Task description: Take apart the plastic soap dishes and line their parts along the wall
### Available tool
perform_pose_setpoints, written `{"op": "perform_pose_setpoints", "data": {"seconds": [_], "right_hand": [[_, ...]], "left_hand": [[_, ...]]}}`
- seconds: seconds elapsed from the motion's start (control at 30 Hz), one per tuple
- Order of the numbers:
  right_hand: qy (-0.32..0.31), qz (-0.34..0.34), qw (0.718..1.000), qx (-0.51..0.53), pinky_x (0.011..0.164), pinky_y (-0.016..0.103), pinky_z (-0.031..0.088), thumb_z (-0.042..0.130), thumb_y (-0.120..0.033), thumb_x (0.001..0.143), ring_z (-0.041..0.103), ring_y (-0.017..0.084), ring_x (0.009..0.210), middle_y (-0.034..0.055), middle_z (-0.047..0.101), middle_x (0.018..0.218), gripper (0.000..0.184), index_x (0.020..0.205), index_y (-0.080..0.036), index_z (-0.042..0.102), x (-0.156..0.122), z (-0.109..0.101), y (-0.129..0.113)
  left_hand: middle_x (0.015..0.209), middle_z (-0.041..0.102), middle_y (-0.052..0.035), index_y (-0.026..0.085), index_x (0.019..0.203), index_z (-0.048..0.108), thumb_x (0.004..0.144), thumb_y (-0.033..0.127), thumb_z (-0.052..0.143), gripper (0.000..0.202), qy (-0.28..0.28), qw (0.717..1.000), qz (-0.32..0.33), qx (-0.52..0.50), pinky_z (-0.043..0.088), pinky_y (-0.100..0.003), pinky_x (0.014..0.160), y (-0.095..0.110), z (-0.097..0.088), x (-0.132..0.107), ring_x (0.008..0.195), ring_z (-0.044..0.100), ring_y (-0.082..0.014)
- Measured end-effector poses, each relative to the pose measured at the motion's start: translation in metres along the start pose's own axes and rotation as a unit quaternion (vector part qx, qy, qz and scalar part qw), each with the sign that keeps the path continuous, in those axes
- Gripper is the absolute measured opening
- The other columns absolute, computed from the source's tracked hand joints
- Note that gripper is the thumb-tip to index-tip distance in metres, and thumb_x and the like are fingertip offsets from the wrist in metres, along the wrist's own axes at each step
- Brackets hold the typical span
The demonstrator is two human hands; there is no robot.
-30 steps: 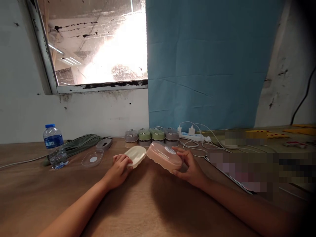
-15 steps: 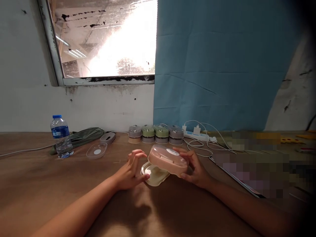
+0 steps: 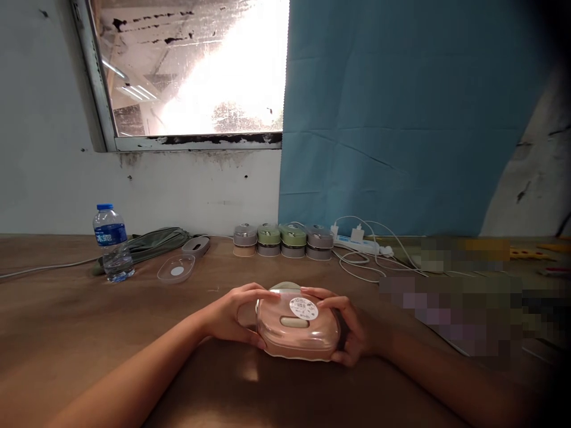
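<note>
A pink box with a clear lid (image 3: 289, 336) is held between my two hands over the table, tilted so its top shows. The lid has a round white printed sticker and a pale oval piece in its middle. My left hand (image 3: 236, 314) grips the box's left end, thumb low and fingers on top. Around the right end curls my right hand (image 3: 352, 327), fingertips on the lid near the sticker and thumb at the lower edge. Behind the box, the rim of a cream-coloured piece (image 3: 288, 285) peeks out, mostly hidden.
Several small stacked containers (image 3: 281, 241), grey and green, line the wall. To the left are a water bottle (image 3: 113, 244), a grey-green folded cloth (image 3: 156, 242), a clear lid (image 3: 176, 270) and a grey oval piece (image 3: 196, 246). A power strip (image 3: 357, 242) with white cables sits right.
The pink box has come down nearer to me and turned its lid toward me. My left hand has closed on its left end. The cream piece is now mostly covered.
</note>
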State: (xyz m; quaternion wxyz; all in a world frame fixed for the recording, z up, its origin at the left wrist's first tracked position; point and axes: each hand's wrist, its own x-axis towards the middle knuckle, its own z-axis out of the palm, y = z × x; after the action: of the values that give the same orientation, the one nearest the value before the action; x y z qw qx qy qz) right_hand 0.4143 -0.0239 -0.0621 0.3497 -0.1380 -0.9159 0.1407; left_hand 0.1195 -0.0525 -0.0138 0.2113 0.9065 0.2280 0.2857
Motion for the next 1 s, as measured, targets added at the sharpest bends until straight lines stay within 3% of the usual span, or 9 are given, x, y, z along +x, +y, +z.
{"op": "perform_pose_setpoints", "data": {"seconds": [0.13,0.3,0.4,0.53,0.6,0.7,0.87,1.0], "right_hand": [[0.04,0.023,0.999,0.02,0.098,0.048,0.033,0.065,-0.036,0.064,0.023,0.031,0.129,0.0112,0.023,0.139,0.072,0.121,-0.028,0.023,0.006,-0.003,-0.007],[0.12,0.114,0.986,0.008,0.095,0.043,0.041,0.052,-0.024,0.08,0.041,0.023,0.119,0.011,0.024,0.138,0.052,0.123,-0.028,0.023,0.014,-0.009,-0.01],[0.106,0.124,0.983,-0.08,0.092,0.044,0.043,0.052,-0.022,0.079,0.044,0.024,0.115,0.009,0.037,0.129,0.045,0.119,-0.027,0.032,0.014,-0.013,-0.009],[0.064,0.12,0.977,-0.163,0.088,0.043,0.046,0.052,-0.02,0.076,0.049,0.025,0.106,0.0075,0.049,0.117,0.046,0.118,-0.026,0.035,0.014,-0.017,-0.012],[0.051,0.109,0.976,-0.182,0.087,0.043,0.046,0.052,-0.019,0.075,0.051,0.025,0.104,0.0072,0.051,0.113,0.044,0.116,-0.026,0.037,0.014,-0.017,-0.013],[0.042,0.095,0.975,-0.196,0.087,0.041,0.046,0.051,-0.018,0.074,0.052,0.024,0.102,0.0069,0.053,0.11,0.041,0.113,-0.026,0.04,0.014,-0.017,-0.013],[0.049,0.1,0.973,-0.203,0.083,0.038,0.047,0.05,-0.017,0.074,0.053,0.022,0.098,0.0073,0.053,0.11,0.043,0.114,-0.023,0.039,0.013,-0.017,-0.013],[0.038,0.094,0.973,-0.209,0.085,0.037,0.046,0.05,-0.016,0.073,0.053,0.021,0.099,0.0075,0.052,0.11,0.044,0.114,-0.023,0.039,0.014,-0.018,-0.015]], "left_hand": [[0.112,0.05,-0.0093,0.024,0.122,0.047,0.056,0.04,0.075,0.074,0.039,0.999,-0.002,0.018,0.042,-0.034,0.09,-0.003,-0.001,0.0,0.101,0.051,-0.0236],[0.111,0.048,-0.0076,0.025,0.123,0.045,0.062,0.041,0.07,0.068,0.153,0.983,-0.055,0.085,0.04,-0.034,0.091,-0.016,-0.007,-0.001,0.102,0.049,-0.022],[0.105,0.045,-0.0063,0.026,0.123,0.044,0.066,0.042,0.066,0.063,0.249,0.945,-0.136,0.165,0.039,-0.036,0.09,-0.03,-0.016,-0.005,0.099,0.049,-0.0217],[0.099,0.041,-0.0078,0.021,0.118,0.047,0.067,0.047,0.062,0.06,0.325,0.856,-0.265,0.302,0.032,-0.044,0.09,-0.049,-0.03,-0.014,0.099,0.044,-0.0276],[0.099,0.041,-0.0088,0.02,0.116,0.048,0.067,0.05,0.06,0.059,0.332,0.816,-0.323,0.345,0.03,-0.046,0.089,-0.057,-0.035,-0.018,0.1,0.043,-0.0302],[0.1,0.041,-0.0092,0.023,0.115,0.048,0.065,0.053,0.058,0.059,0.321,0.78,-0.387,0.373,0.03,-0.044,0.087,-0.066,-0.038,-0.022,0.101,0.043,-0.0311],[0.103,0.04,-0.0107,0.023,0.119,0.043,0.066,0.055,0.053,0.062,0.273,0.765,-0.448,0.375,0.028,-0.042,0.089,-0.075,-0.034,-0.023,0.105,0.042,-0.0311],[0.12,0.032,-0.0175,0.017,0.128,0.034,0.072,0.052,0.047,0.066,0.219,0.762,-0.486,0.367,0.023,-0.045,0.093,-0.075,-0.028,-0.021,0.117,0.033,-0.0358]]}}
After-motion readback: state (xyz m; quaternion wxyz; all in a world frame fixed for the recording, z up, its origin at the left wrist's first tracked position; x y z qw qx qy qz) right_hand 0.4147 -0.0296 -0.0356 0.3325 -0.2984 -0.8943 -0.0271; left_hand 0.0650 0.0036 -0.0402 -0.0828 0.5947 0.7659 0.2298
